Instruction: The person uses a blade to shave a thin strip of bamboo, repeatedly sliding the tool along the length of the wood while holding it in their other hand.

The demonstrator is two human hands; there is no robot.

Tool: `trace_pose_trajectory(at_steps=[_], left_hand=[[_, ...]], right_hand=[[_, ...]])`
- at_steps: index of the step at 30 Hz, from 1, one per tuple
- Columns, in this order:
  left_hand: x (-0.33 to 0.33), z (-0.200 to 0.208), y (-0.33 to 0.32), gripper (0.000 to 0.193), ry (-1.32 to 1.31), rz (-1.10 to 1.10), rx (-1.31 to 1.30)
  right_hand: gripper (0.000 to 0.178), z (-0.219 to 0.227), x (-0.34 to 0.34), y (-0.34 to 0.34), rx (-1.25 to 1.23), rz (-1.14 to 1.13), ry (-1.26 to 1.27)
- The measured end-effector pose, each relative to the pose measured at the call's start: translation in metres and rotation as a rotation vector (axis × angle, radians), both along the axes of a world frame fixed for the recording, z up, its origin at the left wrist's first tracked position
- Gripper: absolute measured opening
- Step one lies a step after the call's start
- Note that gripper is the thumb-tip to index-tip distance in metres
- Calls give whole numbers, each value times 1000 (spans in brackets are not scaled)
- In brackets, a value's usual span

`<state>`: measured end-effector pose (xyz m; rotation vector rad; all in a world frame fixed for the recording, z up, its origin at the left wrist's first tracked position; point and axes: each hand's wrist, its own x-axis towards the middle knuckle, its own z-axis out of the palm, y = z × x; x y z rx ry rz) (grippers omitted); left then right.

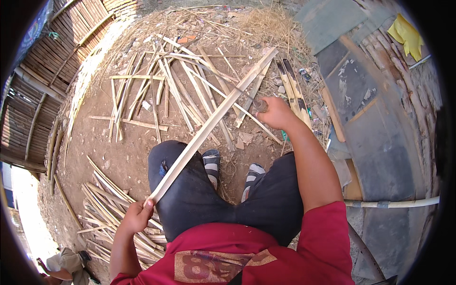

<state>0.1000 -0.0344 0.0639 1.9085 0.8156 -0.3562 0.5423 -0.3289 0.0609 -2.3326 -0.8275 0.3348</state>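
Observation:
A long, pale split bamboo strip (204, 133) slants from lower left to upper right across my right thigh side and left knee. My left hand (137, 217) is closed on its near end, thumb on top. My right hand (276, 113) is wrapped round the handle of a knife (260, 105). Its thin dark blade points up and left, meeting the strip toward the far end; part of the blade is hard to make out there. The strip's far end sticks out beyond the knife over the ground.
Several loose bamboo strips (187, 102) lie criss-cross on the dirt ahead. A second pile (111, 204) is at my left. Dark sheets (380, 142) lie along the right, with a yellow piece (406, 37) beyond. A woven bamboo wall (61, 45) stands at left. Another person (66, 263) shows lower left.

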Motion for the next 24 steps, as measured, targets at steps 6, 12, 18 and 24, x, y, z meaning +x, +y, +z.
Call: trace_pose_trajectory(at_steps=[6,12,18,24], left_hand=[[-7,4,-2,62,15,60,-48],[-2,-12,-2,65,-32,98,-142],[-20,-16,-6,65,-112,36,14],[-12,-11,-2,63,-14,117,-150]], right_hand=[[31,5,-57,39,-168,336,-256],[28,-9,-22,32,-81,174,-84],[41,26,-70,43,-187,350,-363],[38,3,-35,30,-80,65,-159]])
